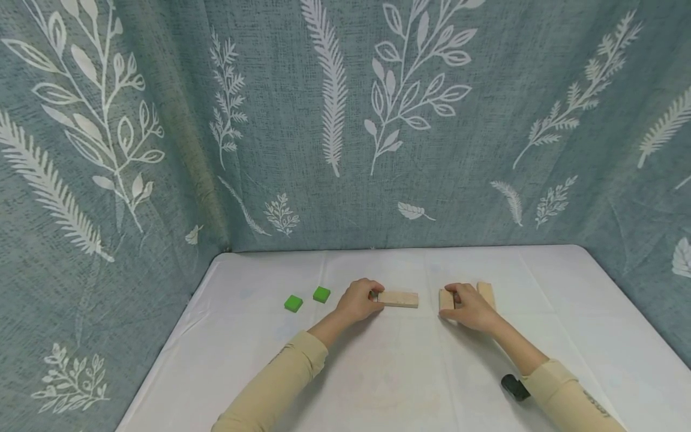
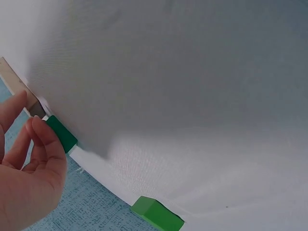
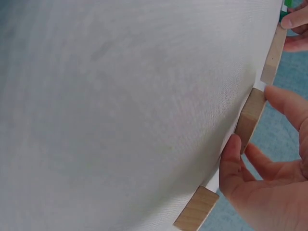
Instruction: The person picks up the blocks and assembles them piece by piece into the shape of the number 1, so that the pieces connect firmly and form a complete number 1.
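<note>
Near the middle of the table, my left hand (image 1: 357, 301) has its thumb and fingers at the left end of a pale wooden block (image 1: 398, 299), which lies sideways. To the right, my right hand (image 1: 471, 307) pinches a second wooden block (image 1: 445, 300) between thumb and fingertips at its near and far ends. In the right wrist view this block (image 3: 250, 115) sits between the spread thumb and a finger. Just behind the right hand lies a third wooden block (image 1: 486, 294), partly hidden by it.
Two green square blocks lie left of the left hand, one nearer (image 1: 321, 294) and one farther out (image 1: 293, 303). A small black object (image 1: 515, 387) is beside the right sleeve. White cloth covers the table (image 1: 378, 384); a blue-green patterned curtain (image 1: 356, 120) hangs behind and at the sides.
</note>
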Tool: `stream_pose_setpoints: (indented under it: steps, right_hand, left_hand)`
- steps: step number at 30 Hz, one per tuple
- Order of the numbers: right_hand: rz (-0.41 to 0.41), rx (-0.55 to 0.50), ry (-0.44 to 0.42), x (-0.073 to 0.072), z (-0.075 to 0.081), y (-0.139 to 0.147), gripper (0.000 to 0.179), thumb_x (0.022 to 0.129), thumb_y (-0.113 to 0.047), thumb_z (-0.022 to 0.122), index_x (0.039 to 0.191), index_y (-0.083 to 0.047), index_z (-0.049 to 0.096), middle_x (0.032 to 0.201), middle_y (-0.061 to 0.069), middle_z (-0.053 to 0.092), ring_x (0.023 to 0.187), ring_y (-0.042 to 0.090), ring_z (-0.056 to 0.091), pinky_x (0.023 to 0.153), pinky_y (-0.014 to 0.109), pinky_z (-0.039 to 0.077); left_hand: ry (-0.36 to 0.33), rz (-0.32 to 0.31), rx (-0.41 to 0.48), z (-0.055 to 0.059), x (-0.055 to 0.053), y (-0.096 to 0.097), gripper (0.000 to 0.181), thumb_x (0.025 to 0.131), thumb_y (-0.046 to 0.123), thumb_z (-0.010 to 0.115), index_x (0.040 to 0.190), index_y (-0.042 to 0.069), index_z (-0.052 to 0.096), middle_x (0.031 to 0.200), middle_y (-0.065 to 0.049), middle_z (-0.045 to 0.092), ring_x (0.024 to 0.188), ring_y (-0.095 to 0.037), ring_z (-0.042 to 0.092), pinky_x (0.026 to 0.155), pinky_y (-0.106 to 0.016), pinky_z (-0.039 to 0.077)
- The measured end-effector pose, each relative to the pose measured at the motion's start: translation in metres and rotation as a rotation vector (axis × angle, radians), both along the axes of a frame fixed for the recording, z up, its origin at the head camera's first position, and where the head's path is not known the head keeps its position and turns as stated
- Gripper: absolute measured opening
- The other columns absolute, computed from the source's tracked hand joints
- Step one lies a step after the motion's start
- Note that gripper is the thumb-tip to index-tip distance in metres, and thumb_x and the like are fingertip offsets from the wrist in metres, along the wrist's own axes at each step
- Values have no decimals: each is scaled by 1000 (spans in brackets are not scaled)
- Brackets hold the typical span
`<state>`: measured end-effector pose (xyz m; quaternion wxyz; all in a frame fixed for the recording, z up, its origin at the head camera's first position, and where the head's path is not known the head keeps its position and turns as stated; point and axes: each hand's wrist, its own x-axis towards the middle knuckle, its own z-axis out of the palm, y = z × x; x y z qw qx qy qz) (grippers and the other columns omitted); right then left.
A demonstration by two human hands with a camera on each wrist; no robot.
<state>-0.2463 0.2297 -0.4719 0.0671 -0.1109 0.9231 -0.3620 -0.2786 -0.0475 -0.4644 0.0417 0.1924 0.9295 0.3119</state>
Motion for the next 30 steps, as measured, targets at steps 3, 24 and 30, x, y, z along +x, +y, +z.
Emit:
stream_pose_setpoints:
  steps: [3, 24, 30]
  right_hand:
    - [11, -2, 3, 0, 1, -1, 63, 90, -21, 70, 134, 14, 43, 126, 31, 45, 111, 40, 49, 93, 54, 42]
    - [14, -11, -11, -1, 4, 0, 64, 89, -21, 71, 134, 14, 43, 126, 31, 45, 112, 40, 49, 93, 54, 43]
    - [12, -8, -11, -1, 4, 0, 63, 89, -20, 71, 134, 14, 43, 125, 31, 46, 112, 40, 49, 93, 53, 43]
  left_hand:
    - [3, 2, -4, -1, -1, 0, 33, 82, 10, 78, 113, 1, 69, 93, -6, 62, 78, -14, 53, 68, -26, 46]
    - [18, -10, 35, -3, 2, -2, 32, 81, 12, 79, 110, 1, 70, 90, -7, 62, 74, -12, 49, 67, -24, 44]
    - [22, -24, 43, -2, 4, -3, 31, 83, 12, 78, 111, 0, 69, 92, -8, 63, 76, -12, 50, 68, -25, 44]
